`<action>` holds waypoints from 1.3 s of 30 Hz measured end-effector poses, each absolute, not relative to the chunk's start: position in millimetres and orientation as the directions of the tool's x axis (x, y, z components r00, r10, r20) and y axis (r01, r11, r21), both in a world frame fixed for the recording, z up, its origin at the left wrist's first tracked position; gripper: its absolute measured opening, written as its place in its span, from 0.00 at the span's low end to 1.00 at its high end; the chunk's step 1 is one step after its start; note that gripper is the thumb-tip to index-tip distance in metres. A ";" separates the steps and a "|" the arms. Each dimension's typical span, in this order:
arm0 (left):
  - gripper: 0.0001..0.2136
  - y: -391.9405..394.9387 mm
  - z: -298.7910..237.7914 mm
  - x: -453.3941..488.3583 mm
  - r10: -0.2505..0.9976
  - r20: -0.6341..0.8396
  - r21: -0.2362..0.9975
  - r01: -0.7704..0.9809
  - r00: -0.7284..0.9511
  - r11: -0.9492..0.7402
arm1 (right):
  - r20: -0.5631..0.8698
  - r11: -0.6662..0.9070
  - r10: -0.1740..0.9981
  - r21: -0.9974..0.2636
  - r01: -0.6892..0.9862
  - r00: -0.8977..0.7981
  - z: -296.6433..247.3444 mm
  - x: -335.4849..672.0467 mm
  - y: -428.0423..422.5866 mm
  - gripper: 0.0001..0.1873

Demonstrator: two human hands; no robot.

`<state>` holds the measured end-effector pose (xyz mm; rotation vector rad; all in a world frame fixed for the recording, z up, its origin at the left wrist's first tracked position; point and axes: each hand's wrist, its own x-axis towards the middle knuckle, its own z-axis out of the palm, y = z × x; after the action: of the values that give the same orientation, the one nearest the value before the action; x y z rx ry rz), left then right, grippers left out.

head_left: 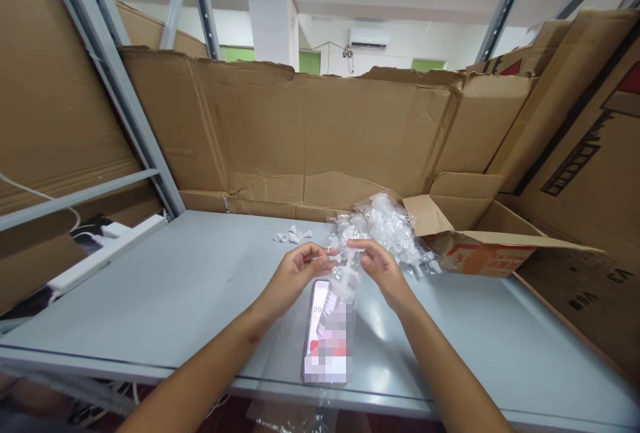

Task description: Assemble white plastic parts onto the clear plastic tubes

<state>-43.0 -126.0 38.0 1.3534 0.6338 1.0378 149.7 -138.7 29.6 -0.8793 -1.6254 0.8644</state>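
Note:
My left hand (303, 266) is closed, with thumb and forefinger pinched at the edge of a clear plastic bag (293, 353). The bag hangs down past the table's front edge. My right hand (383, 269) has its forefinger and thumb at the top of a white plastic part (346, 279), shaped like a pump with a stem and a wider collar. Ribbed white plastic shows below the collar; whether it all lies inside the bag is hard to tell. Under it lies a phone (314, 323) with a lit screen, partly blurred out.
Several small white caps (293, 235) lie loose behind my left hand. Clear bags of white parts (387, 226) lie behind my right hand, beside an open cardboard box (493, 256). Cardboard sheets (330, 133) wall the back. A white power strip (107, 256) runs along the left.

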 end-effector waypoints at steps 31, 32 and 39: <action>0.09 -124.5 54.5 -53.3 0.852 0.260 0.963 -0.063 0.455 -0.261 | 0.391 0.410 0.885 -0.912 0.025 -0.251 45.7 173.6 -142.7 0.14; 0.09 -124.0 54.0 -54.6 0.851 0.244 0.968 -0.060 0.466 -0.245 | 0.391 0.391 0.881 -0.919 -0.055 -0.265 45.5 173.8 -142.6 0.15; 0.09 -129.9 50.8 -55.7 0.875 0.284 0.958 -0.084 0.392 -0.274 | 0.384 0.465 0.841 -0.873 0.147 -0.381 45.2 164.1 -145.3 0.16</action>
<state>-55.7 -129.9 50.8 1.5628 0.7267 1.1031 164.1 -145.3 45.2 -0.8366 -1.8172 0.9735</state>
